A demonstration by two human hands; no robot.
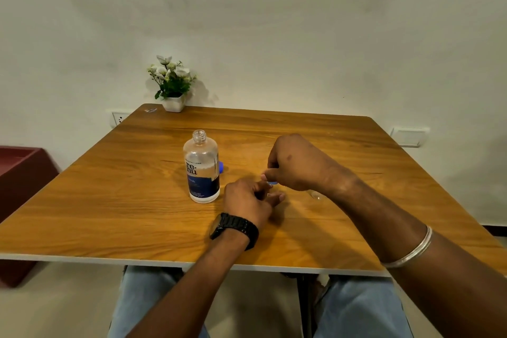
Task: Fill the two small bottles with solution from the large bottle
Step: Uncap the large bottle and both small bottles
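One wooden table (109,200), white wall (274,22) behind; possibly socket (118,118) left

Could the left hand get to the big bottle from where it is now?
Probably yes. The large bottle stands uncapped just left of the left hand, with bare table between them. But that hand is busy holding something small, so it would need to let go first.

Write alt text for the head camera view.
Both hands meet over a wooden table, the right hand pinching a small blue cap, the left hand curled beneath. An open large bottle stands left.
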